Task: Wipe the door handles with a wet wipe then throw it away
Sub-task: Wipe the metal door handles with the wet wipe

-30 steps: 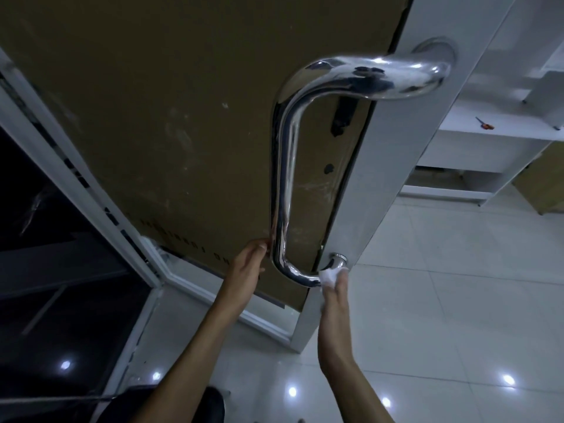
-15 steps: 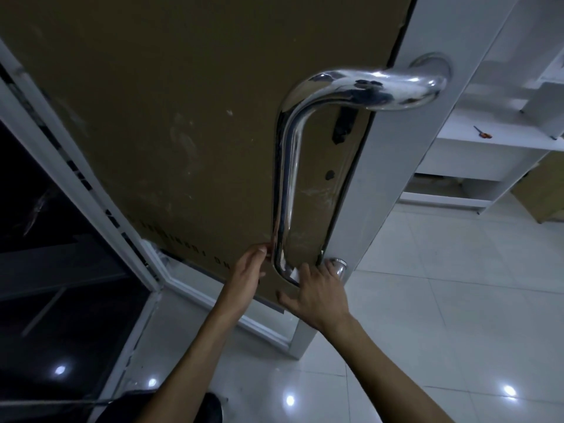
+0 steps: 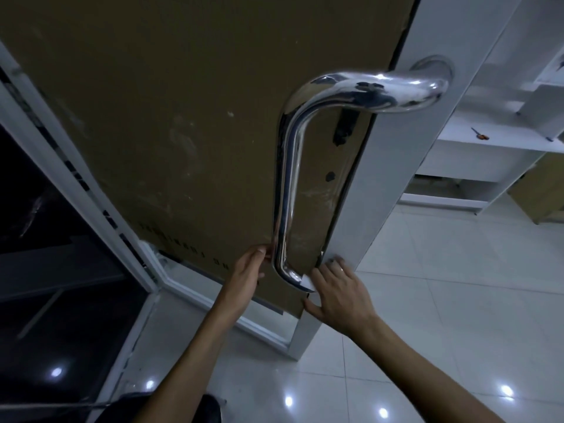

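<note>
A long chrome pull handle [image 3: 285, 190] runs down the door, whose panel is covered in brown cardboard [image 3: 183, 117]. My right hand [image 3: 338, 294] wraps the handle's lower bend and presses a white wet wipe [image 3: 307, 282] against it; only a small corner of the wipe shows. My left hand [image 3: 248, 270] touches the cardboard just left of the handle's lower end, with its fingertips at the bar. The handle's lower mount is hidden behind my right hand.
The white door edge [image 3: 384, 184] stands right of the handle. White shelving [image 3: 488, 148] with a small orange-handled tool [image 3: 478, 133] is at the back right. Glossy white floor tiles [image 3: 427, 300] spread below. A dark glass panel [image 3: 45, 270] and white frame lie to the left.
My right hand has turned from below the lower mount to lie over the handle's bottom bend with the wipe. The left hand has stayed beside the bar.
</note>
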Demonstrator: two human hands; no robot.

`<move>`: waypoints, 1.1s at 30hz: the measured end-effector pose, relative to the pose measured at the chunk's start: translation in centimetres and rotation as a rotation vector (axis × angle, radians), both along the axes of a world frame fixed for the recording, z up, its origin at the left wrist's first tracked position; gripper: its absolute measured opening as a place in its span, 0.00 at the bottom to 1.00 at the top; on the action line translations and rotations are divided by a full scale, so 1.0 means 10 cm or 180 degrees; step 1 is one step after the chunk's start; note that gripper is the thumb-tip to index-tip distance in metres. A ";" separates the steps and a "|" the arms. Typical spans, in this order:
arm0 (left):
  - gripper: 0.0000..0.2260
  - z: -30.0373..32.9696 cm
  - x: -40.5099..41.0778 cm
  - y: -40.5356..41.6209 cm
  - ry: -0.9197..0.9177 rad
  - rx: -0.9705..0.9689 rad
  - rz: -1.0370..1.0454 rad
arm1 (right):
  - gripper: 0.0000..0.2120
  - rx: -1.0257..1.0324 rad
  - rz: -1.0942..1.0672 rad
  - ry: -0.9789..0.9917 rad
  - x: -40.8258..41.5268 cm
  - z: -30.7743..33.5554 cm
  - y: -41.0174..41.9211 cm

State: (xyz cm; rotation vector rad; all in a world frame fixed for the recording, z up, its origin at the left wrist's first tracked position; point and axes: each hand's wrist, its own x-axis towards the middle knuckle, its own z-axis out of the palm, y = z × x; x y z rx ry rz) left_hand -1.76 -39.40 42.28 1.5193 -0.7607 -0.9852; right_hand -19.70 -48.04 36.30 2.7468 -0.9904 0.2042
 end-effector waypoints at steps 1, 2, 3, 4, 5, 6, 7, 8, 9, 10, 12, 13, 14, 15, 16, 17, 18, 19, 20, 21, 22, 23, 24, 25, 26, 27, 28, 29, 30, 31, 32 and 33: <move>0.12 0.00 0.00 0.00 0.0016 0.0003 0.0016 | 0.18 0.0053 -0.0018 0.0020 0.01 0.02 0.00; 0.11 0.00 0.00 0.00 0.0025 0.0004 0.0020 | 0.18 0.0123 -0.0084 -0.0042 0.03 0.02 0.04; 0.11 -0.01 0.02 0.01 0.0034 -0.0001 0.0013 | 0.17 0.0193 -0.0170 -0.0176 0.08 0.01 0.10; 0.11 -0.02 0.04 0.01 0.0037 -0.0005 -0.0005 | 0.16 0.0249 -0.0268 -0.0359 0.16 0.00 0.16; 0.11 -0.02 0.04 0.01 0.0033 0.0014 -0.0048 | 0.15 0.0329 -0.0387 -0.0546 0.23 -0.02 0.22; 0.12 -0.03 0.04 0.00 0.0021 0.0028 -0.0073 | 0.15 0.0401 -0.0473 -0.0735 0.32 -0.02 0.26; 0.12 -0.03 0.04 0.01 0.0011 0.0035 -0.0076 | 0.14 0.0469 -0.0505 -0.0917 0.42 -0.02 0.31; 0.12 -0.02 0.05 0.01 0.0002 0.0031 -0.0063 | 0.13 0.0513 -0.0497 -0.1098 0.53 -0.01 0.33; 0.13 -0.02 0.05 0.01 0.0007 0.0018 -0.0045 | 0.12 0.0543 -0.0498 -0.1258 0.61 -0.01 0.34; 0.14 -0.02 0.04 -0.01 0.0028 0.0013 -0.0043 | 0.11 0.0574 -0.0530 -0.1400 0.66 -0.02 0.36; 0.14 -0.04 0.05 -0.02 0.0033 0.0015 -0.0018 | 0.14 0.0585 -0.0567 -0.1584 0.72 -0.07 0.42; 0.15 -0.06 0.05 -0.03 0.0030 0.0026 -0.0024 | 0.18 0.0552 -0.0608 -0.1573 0.70 -0.11 0.47; 0.15 -0.06 0.06 -0.04 0.0020 0.0034 -0.0025 | 0.22 0.0535 -0.0661 -0.1515 0.68 -0.15 0.53; 0.15 -0.07 0.05 -0.04 0.0004 0.0041 -0.0041 | 0.25 0.0509 -0.0717 -0.1420 0.63 -0.20 0.59; 0.15 -0.07 0.05 -0.03 -0.0012 0.0038 -0.0059 | 0.28 0.0498 -0.0743 -0.1296 0.58 -0.25 0.65; 0.15 -0.07 0.05 -0.03 -0.0028 0.0027 -0.0084 | 0.31 0.0507 -0.0727 -0.1161 0.53 -0.28 0.70; 0.15 -0.07 0.06 -0.03 -0.0045 0.0019 -0.0112 | 0.34 0.0546 -0.0698 -0.1041 0.46 -0.32 0.73; 0.15 -0.07 0.07 -0.03 -0.0059 0.0027 -0.0118 | 0.36 0.0586 -0.0676 -0.0972 0.40 -0.36 0.74; 0.14 -0.09 0.07 -0.04 -0.0060 0.0044 -0.0122 | 0.37 0.0615 -0.0694 -0.0977 0.34 -0.40 0.73; 0.14 -0.10 0.09 -0.05 -0.0052 0.0060 -0.0131 | 0.37 0.0641 -0.0784 -0.1048 0.28 -0.42 0.74; 0.13 -0.11 0.09 -0.05 -0.0039 0.0064 -0.0135 | 0.35 0.0733 -0.0941 -0.1168 0.24 -0.44 0.73; 0.14 -0.11 0.10 -0.05 -0.0039 0.0065 -0.0137 | 0.34 0.0886 -0.1134 -0.1344 0.22 -0.44 0.73; 0.14 -0.11 0.09 -0.06 -0.0047 0.0049 -0.0144 | 0.34 0.1051 -0.1309 -0.1594 0.22 -0.44 0.73; 0.13 -0.11 0.09 -0.05 -0.0051 0.0029 -0.0150 | 0.34 0.1217 -0.1474 -0.1903 0.25 -0.44 0.73; 0.13 -0.10 0.08 -0.05 -0.0052 -0.0013 -0.0138 | 0.33 0.1376 -0.1627 -0.2234 0.30 -0.41 0.74; 0.12 -0.09 0.08 -0.05 -0.0046 -0.0050 -0.0115 | 0.33 0.1602 -0.1755 -0.2596 0.37 -0.38 0.76; 0.12 -0.08 0.06 -0.04 -0.0038 -0.0071 -0.0099 | 0.34 0.1825 -0.1832 -0.2973 0.45 -0.32 0.78; 0.12 -0.07 0.06 -0.04 -0.0044 -0.0079 -0.0096 | 0.34 0.2032 -0.1915 -0.3337 0.52 -0.23 0.81; 0.13 -0.07 0.06 -0.03 -0.0053 -0.0084 -0.0112 | 0.34 0.2256 -0.2040 -0.3713 0.57 -0.14 0.83; 0.13 -0.08 0.06 -0.03 -0.0057 -0.0085 -0.0130 | 0.33 0.2574 -0.2218 -0.4166 0.63 -0.05 0.82; 0.13 -0.09 0.06 -0.03 -0.0046 -0.0086 -0.0140 | 0.31 0.2957 -0.2466 -0.4727 0.68 0.02 0.80; 0.13 -0.10 0.08 -0.03 -0.0040 -0.0081 -0.0143 | 0.26 0.3381 -0.2710 -0.5403 0.71 0.08 0.74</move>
